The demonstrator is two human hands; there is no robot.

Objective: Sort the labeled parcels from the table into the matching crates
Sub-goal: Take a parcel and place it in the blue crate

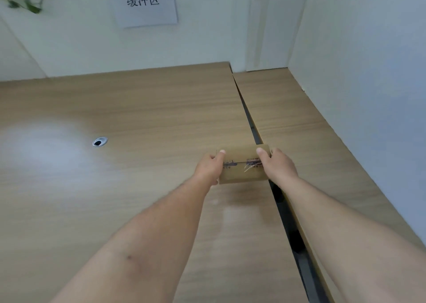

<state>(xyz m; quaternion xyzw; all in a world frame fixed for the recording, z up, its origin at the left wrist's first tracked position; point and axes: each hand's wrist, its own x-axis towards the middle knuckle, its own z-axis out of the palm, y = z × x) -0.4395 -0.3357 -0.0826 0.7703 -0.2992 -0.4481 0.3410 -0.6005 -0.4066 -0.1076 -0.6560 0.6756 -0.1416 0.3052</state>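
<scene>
I read "缓冲区" on the one paper sign (145,2) taped to the wall. My left hand (211,166) and right hand (277,164) grip the ends of a single taped brown cardboard parcel (243,167), its print blurred, over the woodgrain table (138,109) beside the dark gap (251,122).

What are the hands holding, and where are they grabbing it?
A small brown cardboard parcel. The left hand grips its left end and the right hand grips its right end, thumbs on top.
</scene>
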